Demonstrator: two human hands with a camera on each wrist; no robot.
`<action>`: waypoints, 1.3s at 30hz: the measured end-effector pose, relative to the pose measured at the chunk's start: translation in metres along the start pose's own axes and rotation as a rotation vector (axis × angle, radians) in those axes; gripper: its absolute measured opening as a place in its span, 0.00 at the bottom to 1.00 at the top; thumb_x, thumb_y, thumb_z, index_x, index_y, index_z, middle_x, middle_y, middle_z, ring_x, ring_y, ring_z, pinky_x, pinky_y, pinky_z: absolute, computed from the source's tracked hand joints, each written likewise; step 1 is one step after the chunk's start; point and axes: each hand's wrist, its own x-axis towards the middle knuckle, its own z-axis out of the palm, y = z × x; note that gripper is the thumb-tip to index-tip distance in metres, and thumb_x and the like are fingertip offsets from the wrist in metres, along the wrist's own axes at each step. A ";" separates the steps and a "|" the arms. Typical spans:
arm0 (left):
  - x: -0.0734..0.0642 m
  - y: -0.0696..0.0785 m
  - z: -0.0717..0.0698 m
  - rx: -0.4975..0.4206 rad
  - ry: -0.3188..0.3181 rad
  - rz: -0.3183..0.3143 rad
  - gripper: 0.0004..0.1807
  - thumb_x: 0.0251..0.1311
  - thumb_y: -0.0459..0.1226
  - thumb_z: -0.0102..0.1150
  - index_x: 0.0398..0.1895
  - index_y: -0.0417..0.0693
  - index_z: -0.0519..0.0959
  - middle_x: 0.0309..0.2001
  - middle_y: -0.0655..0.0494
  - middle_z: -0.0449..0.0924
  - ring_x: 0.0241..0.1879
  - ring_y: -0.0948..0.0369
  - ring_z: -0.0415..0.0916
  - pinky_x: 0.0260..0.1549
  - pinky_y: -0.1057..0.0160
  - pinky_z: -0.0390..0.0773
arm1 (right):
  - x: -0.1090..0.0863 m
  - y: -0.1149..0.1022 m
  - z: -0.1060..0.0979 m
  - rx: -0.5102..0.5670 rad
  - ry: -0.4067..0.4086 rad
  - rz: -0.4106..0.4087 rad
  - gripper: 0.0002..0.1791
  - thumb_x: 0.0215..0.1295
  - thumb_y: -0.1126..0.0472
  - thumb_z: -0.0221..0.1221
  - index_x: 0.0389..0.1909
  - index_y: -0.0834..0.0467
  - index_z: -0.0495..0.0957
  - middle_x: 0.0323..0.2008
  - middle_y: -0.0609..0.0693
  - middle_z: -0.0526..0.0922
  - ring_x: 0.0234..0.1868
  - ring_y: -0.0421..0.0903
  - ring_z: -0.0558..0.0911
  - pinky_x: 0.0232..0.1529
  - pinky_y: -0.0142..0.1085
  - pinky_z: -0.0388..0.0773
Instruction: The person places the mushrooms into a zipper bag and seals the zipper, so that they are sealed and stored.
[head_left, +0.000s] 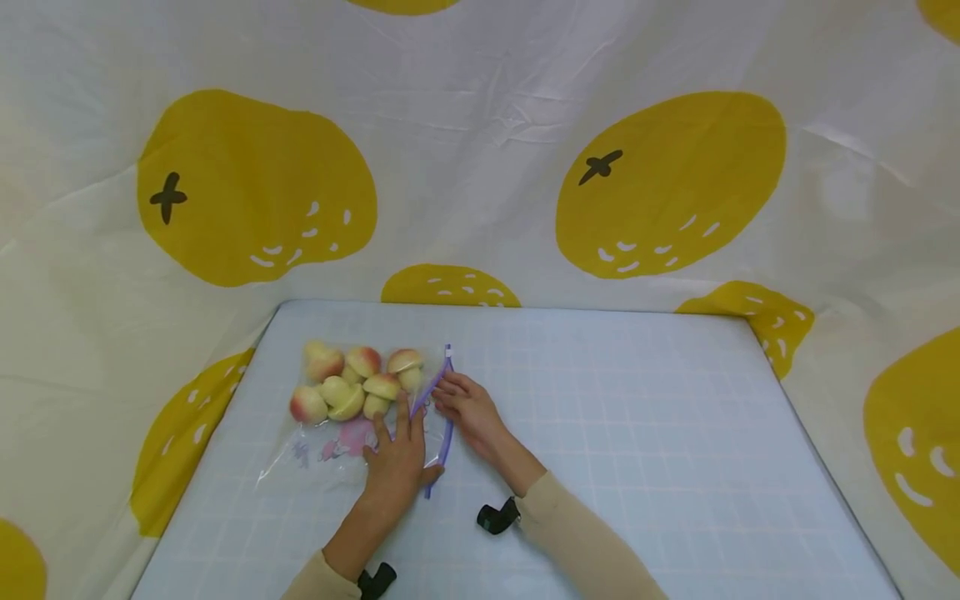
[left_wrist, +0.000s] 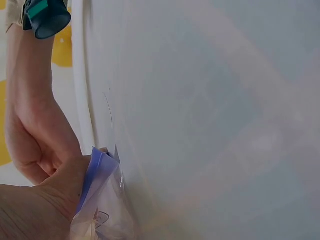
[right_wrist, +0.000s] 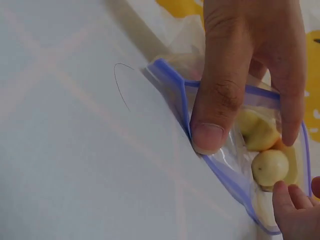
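Observation:
A clear zip bag (head_left: 352,433) with a purple zip edge lies on the left part of the table, its mouth toward the right. Several yellow mushroom-shaped pieces (head_left: 363,362) with reddish caps are inside it. My left hand (head_left: 395,462) rests on the bag with fingers spread and straight. Its thumb (right_wrist: 220,120) lies across the purple rim in the right wrist view, where the mouth gapes around pale pieces (right_wrist: 270,167). My right hand (head_left: 471,417) is at the mouth's far side, loosely bent fingers (right_wrist: 282,200) right at the rim.
The table (head_left: 637,433) has a pale checked cover, and its right part extends well beyond the hands. Behind it hangs a white cloth (head_left: 480,183) printed with yellow fruit. A dark wrist camera (head_left: 497,517) sits by the right sleeve (head_left: 577,533).

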 end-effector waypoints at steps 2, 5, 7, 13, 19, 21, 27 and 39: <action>0.000 0.001 0.000 0.000 -0.002 0.000 0.58 0.39 0.54 0.82 0.71 0.36 0.65 0.77 0.35 0.44 0.65 0.23 0.53 0.39 0.23 0.71 | -0.003 -0.003 -0.004 -0.035 -0.002 -0.013 0.27 0.71 0.76 0.49 0.70 0.73 0.61 0.64 0.69 0.71 0.64 0.60 0.74 0.61 0.43 0.74; -0.001 0.002 -0.002 0.009 0.008 0.005 0.58 0.38 0.54 0.82 0.71 0.36 0.65 0.77 0.35 0.46 0.64 0.23 0.55 0.39 0.24 0.72 | -0.008 -0.006 -0.010 -0.062 0.002 -0.030 0.26 0.71 0.75 0.50 0.69 0.74 0.62 0.63 0.70 0.72 0.64 0.62 0.74 0.60 0.43 0.75; -0.001 0.002 -0.003 0.018 0.017 0.009 0.58 0.38 0.54 0.82 0.71 0.36 0.66 0.77 0.35 0.47 0.64 0.23 0.56 0.38 0.24 0.73 | -0.012 -0.009 -0.014 -0.073 0.003 -0.036 0.25 0.72 0.74 0.50 0.69 0.74 0.62 0.63 0.72 0.71 0.65 0.64 0.73 0.61 0.45 0.74; -0.001 0.001 -0.002 0.019 0.015 0.005 0.57 0.37 0.54 0.83 0.70 0.36 0.66 0.76 0.34 0.48 0.63 0.23 0.56 0.37 0.24 0.73 | -0.020 -0.019 -0.025 -0.103 0.006 -0.056 0.25 0.73 0.72 0.49 0.69 0.75 0.62 0.63 0.73 0.70 0.64 0.65 0.73 0.61 0.46 0.74; 0.000 0.001 -0.002 0.004 0.002 0.001 0.57 0.39 0.53 0.82 0.70 0.36 0.66 0.76 0.33 0.47 0.64 0.22 0.55 0.38 0.23 0.71 | -0.029 -0.031 -0.035 -0.130 0.012 -0.071 0.24 0.76 0.70 0.48 0.69 0.73 0.62 0.63 0.72 0.71 0.62 0.61 0.75 0.59 0.43 0.76; 0.000 0.001 -0.002 0.009 -0.003 0.001 0.57 0.39 0.53 0.82 0.71 0.37 0.66 0.76 0.33 0.47 0.64 0.22 0.55 0.38 0.23 0.71 | -0.031 -0.034 -0.038 -0.133 0.014 -0.073 0.24 0.76 0.69 0.49 0.69 0.73 0.62 0.63 0.72 0.71 0.62 0.60 0.76 0.59 0.43 0.75; -0.001 0.002 -0.004 0.013 -0.021 0.003 0.55 0.41 0.53 0.81 0.71 0.38 0.66 0.76 0.33 0.47 0.64 0.22 0.55 0.39 0.23 0.72 | -0.038 -0.043 -0.045 -0.134 0.029 -0.080 0.25 0.75 0.68 0.52 0.69 0.71 0.63 0.62 0.69 0.73 0.60 0.58 0.77 0.58 0.43 0.76; -0.001 0.003 -0.007 -0.005 -0.075 0.017 0.55 0.47 0.57 0.76 0.76 0.46 0.61 0.77 0.32 0.42 0.65 0.20 0.51 0.41 0.21 0.69 | -0.045 -0.055 -0.058 -0.138 0.079 -0.086 0.23 0.75 0.66 0.54 0.67 0.67 0.68 0.62 0.70 0.72 0.62 0.63 0.75 0.56 0.42 0.78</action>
